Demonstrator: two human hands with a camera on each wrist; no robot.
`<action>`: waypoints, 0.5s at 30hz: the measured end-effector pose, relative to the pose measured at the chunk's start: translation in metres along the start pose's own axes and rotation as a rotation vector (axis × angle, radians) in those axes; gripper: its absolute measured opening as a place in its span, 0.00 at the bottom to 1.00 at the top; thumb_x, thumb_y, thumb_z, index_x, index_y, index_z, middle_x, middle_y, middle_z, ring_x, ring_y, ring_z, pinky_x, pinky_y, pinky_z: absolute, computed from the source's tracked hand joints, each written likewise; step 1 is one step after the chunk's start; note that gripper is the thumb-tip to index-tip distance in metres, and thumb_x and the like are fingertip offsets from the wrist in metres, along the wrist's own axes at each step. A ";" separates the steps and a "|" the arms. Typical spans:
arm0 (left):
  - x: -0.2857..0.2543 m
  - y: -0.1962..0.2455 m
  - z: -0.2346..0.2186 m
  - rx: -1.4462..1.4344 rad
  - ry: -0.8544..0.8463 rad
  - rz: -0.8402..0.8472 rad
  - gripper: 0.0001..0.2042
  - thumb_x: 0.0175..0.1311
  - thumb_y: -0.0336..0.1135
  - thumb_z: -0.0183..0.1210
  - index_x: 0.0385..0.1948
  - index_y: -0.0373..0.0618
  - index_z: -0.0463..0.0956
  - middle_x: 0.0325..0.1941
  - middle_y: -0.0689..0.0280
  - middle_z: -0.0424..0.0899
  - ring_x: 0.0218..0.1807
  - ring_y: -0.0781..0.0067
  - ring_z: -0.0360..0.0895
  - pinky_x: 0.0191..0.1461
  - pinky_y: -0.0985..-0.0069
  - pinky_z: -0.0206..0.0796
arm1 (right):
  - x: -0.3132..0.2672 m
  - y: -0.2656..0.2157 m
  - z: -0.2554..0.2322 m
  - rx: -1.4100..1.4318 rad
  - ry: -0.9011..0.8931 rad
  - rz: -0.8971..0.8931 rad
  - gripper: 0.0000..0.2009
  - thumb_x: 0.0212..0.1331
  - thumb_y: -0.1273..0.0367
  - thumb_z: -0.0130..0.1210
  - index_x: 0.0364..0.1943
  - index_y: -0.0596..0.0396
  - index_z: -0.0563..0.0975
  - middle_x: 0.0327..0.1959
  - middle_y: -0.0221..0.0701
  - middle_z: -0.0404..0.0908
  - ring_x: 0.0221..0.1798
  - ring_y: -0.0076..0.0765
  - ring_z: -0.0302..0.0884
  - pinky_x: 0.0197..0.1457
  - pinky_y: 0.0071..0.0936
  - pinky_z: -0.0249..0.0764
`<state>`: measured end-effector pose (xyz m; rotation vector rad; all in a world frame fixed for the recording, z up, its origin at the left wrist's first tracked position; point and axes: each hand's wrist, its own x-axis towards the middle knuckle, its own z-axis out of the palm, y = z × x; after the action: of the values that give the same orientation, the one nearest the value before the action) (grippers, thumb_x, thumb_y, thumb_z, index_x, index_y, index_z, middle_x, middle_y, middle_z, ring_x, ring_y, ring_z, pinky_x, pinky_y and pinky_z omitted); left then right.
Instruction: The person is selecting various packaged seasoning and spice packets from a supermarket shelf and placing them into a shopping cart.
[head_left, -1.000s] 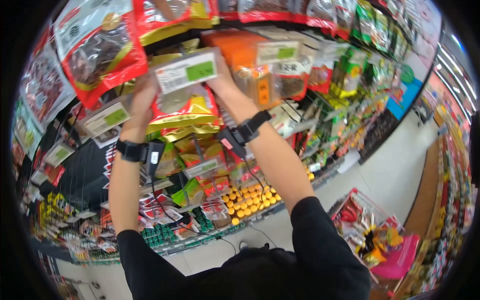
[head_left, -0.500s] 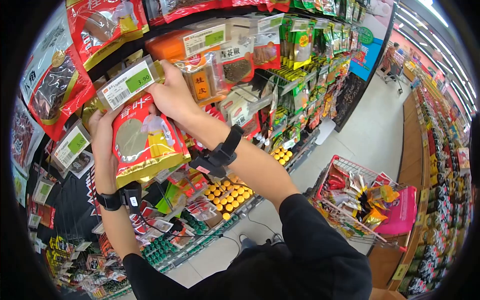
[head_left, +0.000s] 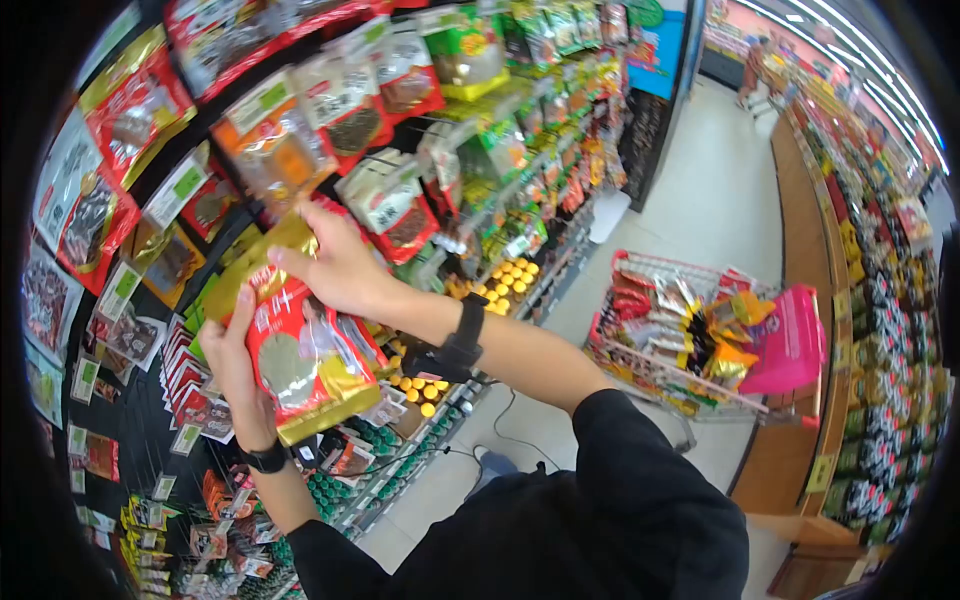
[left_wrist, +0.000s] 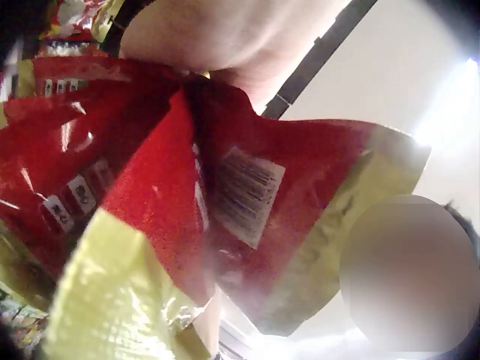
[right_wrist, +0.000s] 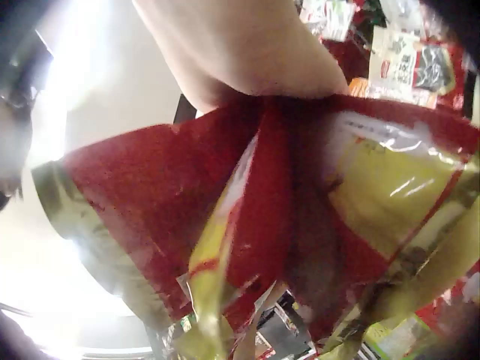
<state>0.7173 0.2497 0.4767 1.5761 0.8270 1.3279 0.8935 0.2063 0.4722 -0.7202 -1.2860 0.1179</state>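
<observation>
In the head view, both hands hold a red and gold spice packet (head_left: 285,365) with a clear window showing pale green dried leaves. My left hand (head_left: 232,362) grips its left edge, thumb across the front. My right hand (head_left: 345,268) pinches the packet near its gold top, thumb on the front. The left wrist view shows a red back with a barcode label (left_wrist: 251,196) and gold ends, in folds that look like more than one packet. In the right wrist view, red packaging (right_wrist: 165,202) hangs below the right hand, its fingers hidden.
Hanging spice packets (head_left: 270,150) with price tags fill the shelf ahead. Yellow-capped bottles (head_left: 510,280) stand low on it. A shopping cart (head_left: 690,375) holding many packets and a pink item (head_left: 785,345) stands at right, beside a shelf of jars (head_left: 880,420).
Both hands have drawn the packet away from the price tag and peg, down toward the body. The head view has turned right, bringing more of the cart and aisle into sight.
</observation>
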 end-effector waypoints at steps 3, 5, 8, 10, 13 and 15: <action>-0.066 -0.012 0.041 -0.098 -0.129 0.022 0.11 0.63 0.32 0.61 0.43 0.38 0.80 0.42 0.64 0.83 0.41 0.79 0.78 0.46 0.78 0.70 | -0.052 -0.044 -0.075 0.013 -0.173 0.315 0.13 0.54 0.70 0.61 0.41 0.60 0.74 0.35 0.36 0.80 0.39 0.30 0.77 0.43 0.28 0.71; -0.110 -0.018 0.070 -0.017 -0.267 0.029 0.11 0.62 0.32 0.62 0.42 0.37 0.80 0.41 0.64 0.84 0.40 0.78 0.78 0.46 0.78 0.70 | -0.090 -0.072 -0.131 -0.074 -0.225 0.232 0.12 0.52 0.70 0.63 0.38 0.59 0.75 0.34 0.36 0.81 0.38 0.30 0.79 0.42 0.27 0.72; -0.176 -0.042 0.115 0.024 -0.526 -0.117 0.09 0.61 0.30 0.62 0.40 0.36 0.81 0.38 0.65 0.83 0.37 0.80 0.78 0.43 0.80 0.69 | -0.159 -0.118 -0.211 -0.271 -0.316 0.302 0.11 0.52 0.69 0.63 0.38 0.57 0.78 0.34 0.40 0.82 0.37 0.41 0.82 0.40 0.30 0.75; -0.217 -0.060 0.146 0.081 -0.722 -0.163 0.08 0.61 0.28 0.61 0.39 0.36 0.81 0.36 0.68 0.83 0.36 0.81 0.77 0.41 0.81 0.69 | -0.210 -0.147 -0.254 -0.401 -0.340 0.391 0.11 0.52 0.67 0.63 0.37 0.56 0.79 0.33 0.40 0.82 0.37 0.45 0.81 0.39 0.33 0.75; -0.272 -0.048 0.209 0.116 -1.012 -0.086 0.07 0.58 0.25 0.61 0.36 0.32 0.82 0.33 0.67 0.83 0.34 0.82 0.76 0.42 0.82 0.69 | -0.271 -0.196 -0.299 -0.662 -0.322 0.538 0.10 0.51 0.65 0.62 0.35 0.55 0.80 0.31 0.39 0.81 0.35 0.48 0.80 0.37 0.38 0.75; -0.300 -0.057 0.247 0.039 -1.187 0.023 0.07 0.57 0.24 0.62 0.37 0.35 0.82 0.35 0.60 0.84 0.39 0.72 0.79 0.46 0.77 0.69 | -0.298 -0.232 -0.323 -0.813 -0.302 0.589 0.09 0.51 0.65 0.62 0.34 0.55 0.80 0.29 0.38 0.81 0.34 0.49 0.79 0.36 0.40 0.74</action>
<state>0.9013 -0.0498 0.3012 1.9950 0.0731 0.2070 1.0217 -0.2491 0.3203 -1.8300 -1.3640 0.1863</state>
